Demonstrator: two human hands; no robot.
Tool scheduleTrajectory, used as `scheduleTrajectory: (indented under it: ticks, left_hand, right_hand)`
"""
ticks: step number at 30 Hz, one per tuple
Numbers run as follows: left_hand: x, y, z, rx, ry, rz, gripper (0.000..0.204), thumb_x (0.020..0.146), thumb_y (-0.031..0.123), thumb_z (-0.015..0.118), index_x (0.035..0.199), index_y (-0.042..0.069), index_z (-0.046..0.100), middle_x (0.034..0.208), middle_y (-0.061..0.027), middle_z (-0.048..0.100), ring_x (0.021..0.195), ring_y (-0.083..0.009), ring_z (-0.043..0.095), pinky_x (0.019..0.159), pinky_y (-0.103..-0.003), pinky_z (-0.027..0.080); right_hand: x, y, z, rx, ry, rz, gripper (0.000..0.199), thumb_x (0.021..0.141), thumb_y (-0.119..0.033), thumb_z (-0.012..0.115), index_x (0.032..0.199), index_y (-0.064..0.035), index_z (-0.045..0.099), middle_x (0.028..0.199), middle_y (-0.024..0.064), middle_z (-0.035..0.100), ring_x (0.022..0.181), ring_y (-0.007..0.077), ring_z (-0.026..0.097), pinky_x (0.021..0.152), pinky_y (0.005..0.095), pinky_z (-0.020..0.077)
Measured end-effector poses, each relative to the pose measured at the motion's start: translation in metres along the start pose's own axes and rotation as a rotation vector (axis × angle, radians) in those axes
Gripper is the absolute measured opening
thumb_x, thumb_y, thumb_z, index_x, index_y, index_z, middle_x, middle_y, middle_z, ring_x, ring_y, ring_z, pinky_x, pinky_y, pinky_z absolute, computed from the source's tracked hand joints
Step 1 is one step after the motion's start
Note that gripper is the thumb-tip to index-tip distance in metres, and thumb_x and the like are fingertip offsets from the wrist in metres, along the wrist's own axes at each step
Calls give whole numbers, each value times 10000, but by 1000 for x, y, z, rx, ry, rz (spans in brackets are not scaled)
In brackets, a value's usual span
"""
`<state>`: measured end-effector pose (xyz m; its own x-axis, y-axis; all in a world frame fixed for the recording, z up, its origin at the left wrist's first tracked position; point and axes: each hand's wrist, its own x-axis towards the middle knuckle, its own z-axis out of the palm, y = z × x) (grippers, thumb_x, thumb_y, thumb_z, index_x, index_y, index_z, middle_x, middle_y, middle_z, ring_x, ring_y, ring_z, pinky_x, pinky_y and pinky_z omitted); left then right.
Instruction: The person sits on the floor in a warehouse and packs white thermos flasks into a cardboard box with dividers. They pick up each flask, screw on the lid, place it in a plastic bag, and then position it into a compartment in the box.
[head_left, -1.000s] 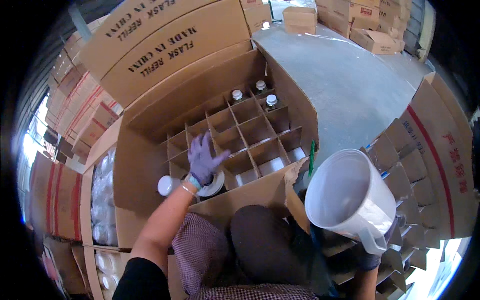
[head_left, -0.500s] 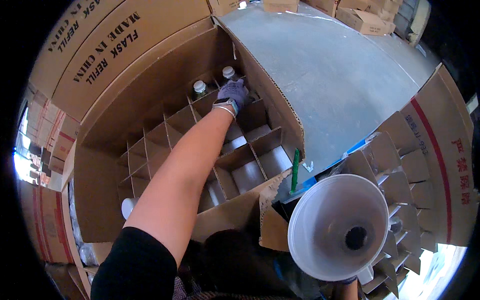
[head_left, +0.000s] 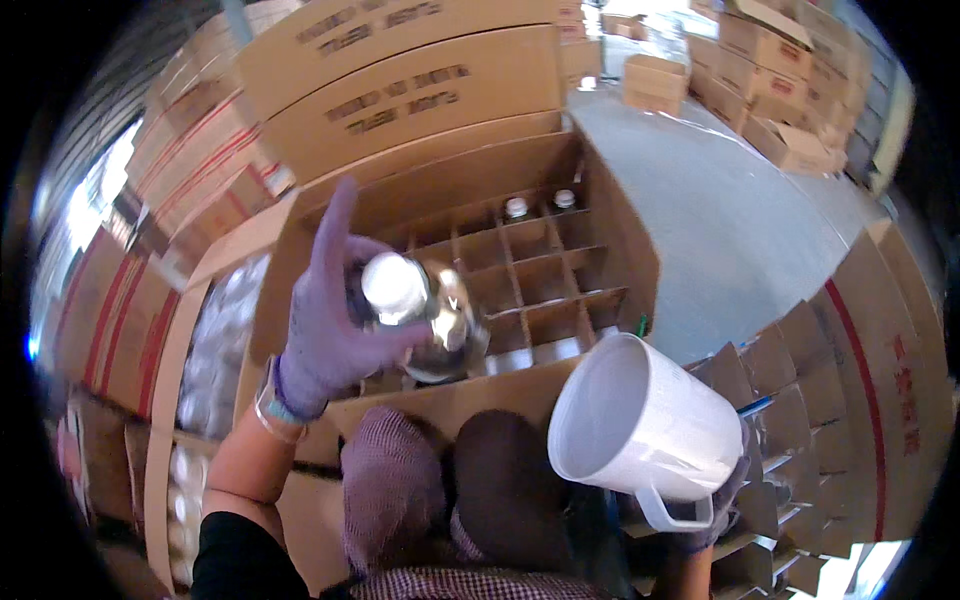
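My left hand (head_left: 335, 310), in a lavender glove, is raised over the divided carton and holds a shiny, silvery bottle (head_left: 448, 320) with a white cap (head_left: 395, 288). The thumb lies along the near side of the bottle, while one finger points upward. At the right, a white plastic jug (head_left: 660, 420) with a side handle is tilted, its wide mouth facing left. Behind it, my gloved right hand (head_left: 722, 510) grips the jug, with its fingers mostly hidden. Two more white-capped bottles (head_left: 516, 208) stand in the far cells of the large carton (head_left: 440, 400).
Cardboard dividers (head_left: 530, 275) split the large carton into cells. Another divided carton (head_left: 855, 420) stands at the right. To the left, a box (head_left: 165, 400) holds several wrapped, shiny items. Stacked cartons (head_left: 760, 60) line the back, beyond the grey floor (head_left: 690, 200).
My left hand has come up out of the far part of the carton, toward me, with a bottle in it. The jug has tipped from mouth-up to leaning left. The view has tilted upward.
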<state>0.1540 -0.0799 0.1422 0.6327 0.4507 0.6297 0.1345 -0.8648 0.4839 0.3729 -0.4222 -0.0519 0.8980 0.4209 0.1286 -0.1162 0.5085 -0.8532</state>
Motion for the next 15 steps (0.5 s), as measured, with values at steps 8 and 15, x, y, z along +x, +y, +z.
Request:
scheduleTrajectory:
  ticks: [8,15]
  left_hand:
    - [-177,33,-72,-5,-609,-362,1211,606,386,909,1546,11,244,1295,-272,570,1128,-397,616,980,-434,490]
    - [-295,-1,-133,28,-672,-552,758,704,460,844,1292,59,584,1207,-196,607,1105,-364,603,971,-432,489]
  right_hand:
    - [-20,-20,127,-433,-661,113,365,843,-199,570,1155,-13,614,1130,105,626,1080,196,585,964,330,459]
    - [-66,44,175,-780,-923,185,299,879,-204,674,1113,-18,653,1048,123,675,990,225,645,900,332,498]
